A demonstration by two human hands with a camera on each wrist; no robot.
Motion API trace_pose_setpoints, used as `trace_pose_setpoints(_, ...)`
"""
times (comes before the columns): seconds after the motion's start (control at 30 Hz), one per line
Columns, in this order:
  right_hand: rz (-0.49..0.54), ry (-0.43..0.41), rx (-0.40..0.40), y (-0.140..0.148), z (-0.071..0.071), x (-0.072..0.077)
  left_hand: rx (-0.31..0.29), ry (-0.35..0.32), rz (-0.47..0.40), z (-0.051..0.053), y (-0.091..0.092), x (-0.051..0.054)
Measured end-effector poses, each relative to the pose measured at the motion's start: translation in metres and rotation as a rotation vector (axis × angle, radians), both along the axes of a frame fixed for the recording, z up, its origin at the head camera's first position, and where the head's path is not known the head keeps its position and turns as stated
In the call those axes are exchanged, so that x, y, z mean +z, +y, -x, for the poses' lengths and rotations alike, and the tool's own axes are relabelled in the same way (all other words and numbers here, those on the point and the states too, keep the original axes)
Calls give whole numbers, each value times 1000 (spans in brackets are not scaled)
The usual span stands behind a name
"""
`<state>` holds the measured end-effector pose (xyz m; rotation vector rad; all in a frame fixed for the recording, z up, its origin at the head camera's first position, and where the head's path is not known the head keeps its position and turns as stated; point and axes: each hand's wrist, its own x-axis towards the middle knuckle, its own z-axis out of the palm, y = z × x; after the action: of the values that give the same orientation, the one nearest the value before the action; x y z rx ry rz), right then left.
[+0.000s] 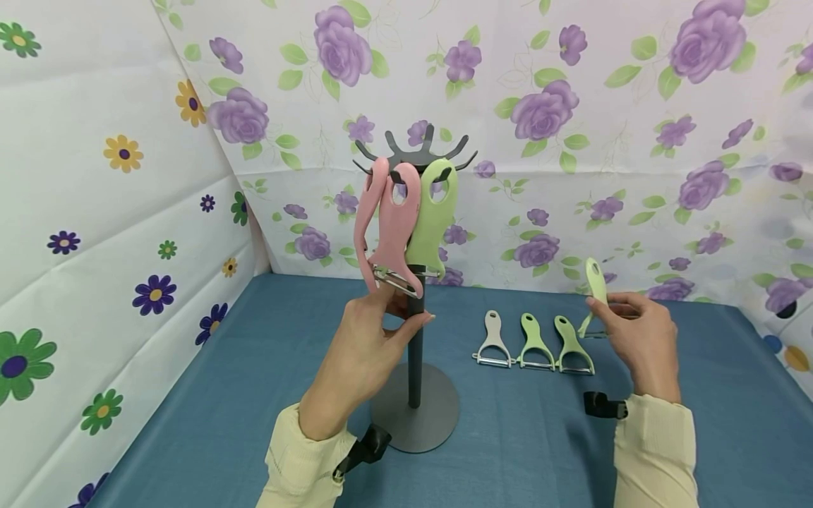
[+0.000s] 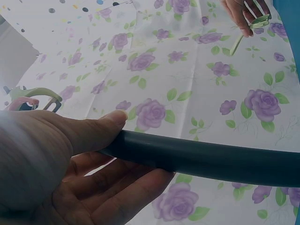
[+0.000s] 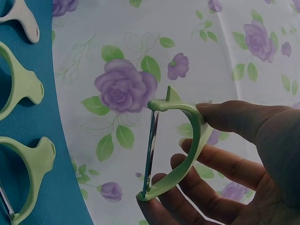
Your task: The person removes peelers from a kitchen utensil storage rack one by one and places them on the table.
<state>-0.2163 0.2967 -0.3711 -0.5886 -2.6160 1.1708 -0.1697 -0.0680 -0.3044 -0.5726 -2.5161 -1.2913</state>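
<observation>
My left hand holds the pole of a dark grey rack with curved hooks on top; the left wrist view shows thumb and fingers around the pole. From the hooks hang a pink peeler, a second pink peeler seen edge-on, and a light green peeler. At the right, my right hand pinches another green peeler above the table, handle up. In the right wrist view its curved frame lies between thumb and fingers, the blade facing away from the palm.
On the blue tablecloth, a whitish peeler and two green peelers, one in the middle and one at right, lie in a row between rack and right hand. Floral sheets hang behind and at the left.
</observation>
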Motion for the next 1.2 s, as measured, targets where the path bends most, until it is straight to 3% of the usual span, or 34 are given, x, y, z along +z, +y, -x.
trace_pose_setpoints(1.2, 6, -36, -42, 6, 0, -6, -3, -9, -2, 0, 0, 0)
